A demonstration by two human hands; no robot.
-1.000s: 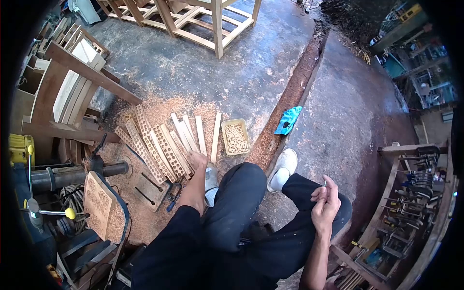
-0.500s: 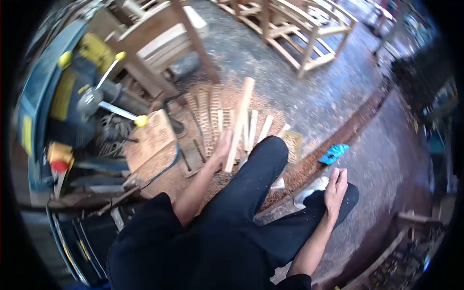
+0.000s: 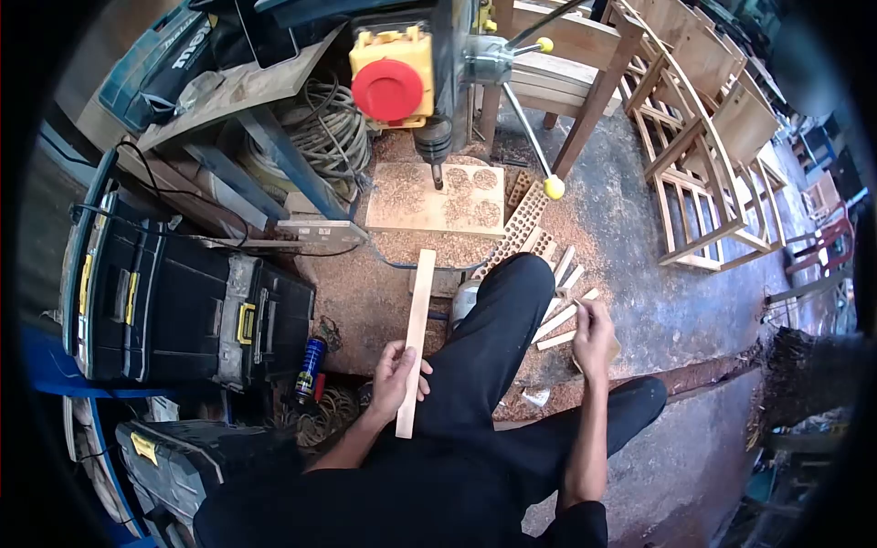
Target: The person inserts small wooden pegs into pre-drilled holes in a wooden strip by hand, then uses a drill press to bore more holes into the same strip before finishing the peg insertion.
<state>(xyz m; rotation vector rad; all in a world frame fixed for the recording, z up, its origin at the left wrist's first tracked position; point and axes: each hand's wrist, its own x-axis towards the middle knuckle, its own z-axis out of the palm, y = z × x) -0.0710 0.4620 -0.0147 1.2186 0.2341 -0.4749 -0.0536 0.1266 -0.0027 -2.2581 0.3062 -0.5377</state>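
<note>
Your left hand (image 3: 393,380) clasps a long, flat, pale wooden strip (image 3: 419,320); your right hand's (image 3: 594,340) fingers curl, contents unclear.

Place: woodworking workshop | metal drill press (image 3: 434,137), yellow switch box (image 3: 419,55), round red button (image 3: 387,89) | flat pale rectangular wooden board (image 3: 429,210) beneath bit, shavings-strewn | black plastic toolboxes (image 3: 174,310), yellow latches (image 3: 246,323) | bare-wood slatted furniture frames (image 3: 692,248) | stained grey floor (image 3: 621,320), orange-brown wood shavings (image 3: 571,215)

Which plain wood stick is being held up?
The long pale one in the left hand. The other plain sticks lie down among the wood shavings.
</note>
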